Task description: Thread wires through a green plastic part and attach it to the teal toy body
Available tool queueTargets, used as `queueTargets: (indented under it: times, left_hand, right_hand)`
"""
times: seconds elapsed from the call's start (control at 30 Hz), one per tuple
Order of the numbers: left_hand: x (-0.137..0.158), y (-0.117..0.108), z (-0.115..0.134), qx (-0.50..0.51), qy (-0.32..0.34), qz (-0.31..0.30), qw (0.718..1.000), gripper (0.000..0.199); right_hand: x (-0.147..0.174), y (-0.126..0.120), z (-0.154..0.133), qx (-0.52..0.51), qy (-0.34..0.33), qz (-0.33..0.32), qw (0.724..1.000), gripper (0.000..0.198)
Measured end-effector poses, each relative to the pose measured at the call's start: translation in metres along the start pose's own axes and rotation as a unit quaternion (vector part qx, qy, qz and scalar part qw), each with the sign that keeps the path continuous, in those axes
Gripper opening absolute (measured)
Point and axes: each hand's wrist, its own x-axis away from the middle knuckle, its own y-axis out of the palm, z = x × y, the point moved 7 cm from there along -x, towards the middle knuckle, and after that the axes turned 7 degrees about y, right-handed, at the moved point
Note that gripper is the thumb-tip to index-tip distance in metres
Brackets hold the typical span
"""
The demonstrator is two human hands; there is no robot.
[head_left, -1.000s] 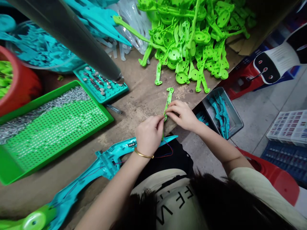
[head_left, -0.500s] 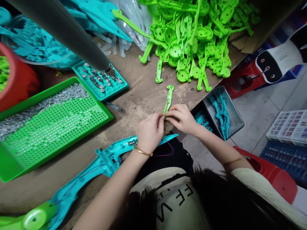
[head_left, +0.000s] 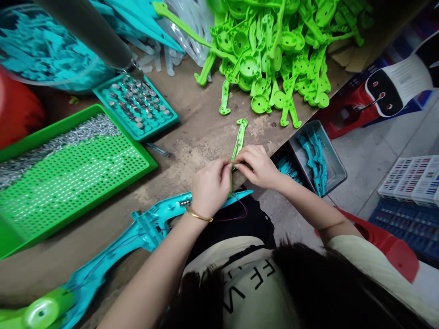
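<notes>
A slim lime-green plastic part (head_left: 240, 135) points away from me over the table's near edge. My left hand (head_left: 210, 185) pinches its lower end between thumb and fingertips. Closed at the same spot, my right hand (head_left: 258, 167) has thumb and index finger pressed against the part; the exact contact point is hidden. Thin red and blue wires (head_left: 245, 211) loop below the hands. A long turquoise plastic shell (head_left: 116, 249), with wires along it and a small metal spring-like piece (head_left: 185, 202) in it, lies under my left forearm.
Lime-green parts (head_left: 260, 68) are heaped at the back. A green perforated tray (head_left: 68, 192) of screws and a turquoise tray (head_left: 137, 130) of small metal pieces stand left, under a grey tool (head_left: 99, 32). A grey bin (head_left: 338, 171) with turquoise parts sits right, below the table.
The view has shifted slightly, so the trays and heap sit a little further left and higher. Both hands remain together at the green part, with small finger movements.
</notes>
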Motion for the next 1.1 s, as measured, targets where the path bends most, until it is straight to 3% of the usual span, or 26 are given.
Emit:
queueTargets:
  times: [0.17,0.43,0.63,0.77,0.87,0.97,1.1]
  left_hand:
    - [0.008,-0.004,0.012,-0.056,0.065,0.025,0.996,0.025]
    - [0.026,-0.009,0.022,-0.187,0.078,0.034,0.979,0.029]
    - [0.031,-0.003,0.022,-0.135,0.121,0.064,0.981,0.031]
    - [0.032,0.000,0.022,-0.132,0.152,0.074,0.977,0.030]
    - [0.032,-0.002,0.025,-0.146,0.181,0.096,0.968,0.026]
    - [0.033,-0.005,0.029,-0.163,0.207,0.120,0.957,0.023]
    - [0.033,-0.006,0.031,-0.164,0.214,0.113,0.956,0.022]
  right_hand:
    - [0.005,0.004,-0.002,0.075,0.008,0.014,0.997,0.024]
    - [0.004,0.002,-0.012,0.141,0.036,0.014,0.989,0.027]
    - [-0.001,0.004,-0.018,0.171,0.020,-0.001,0.985,0.031]
    - [-0.009,0.004,-0.021,0.184,0.026,-0.054,0.981,0.029]
    - [-0.017,0.002,-0.017,0.138,0.041,-0.112,0.983,0.020]
    - [-0.028,-0.001,-0.007,0.014,0.075,-0.153,0.985,0.004]
    - [-0.043,0.000,0.004,-0.086,0.116,-0.189,0.971,0.020]
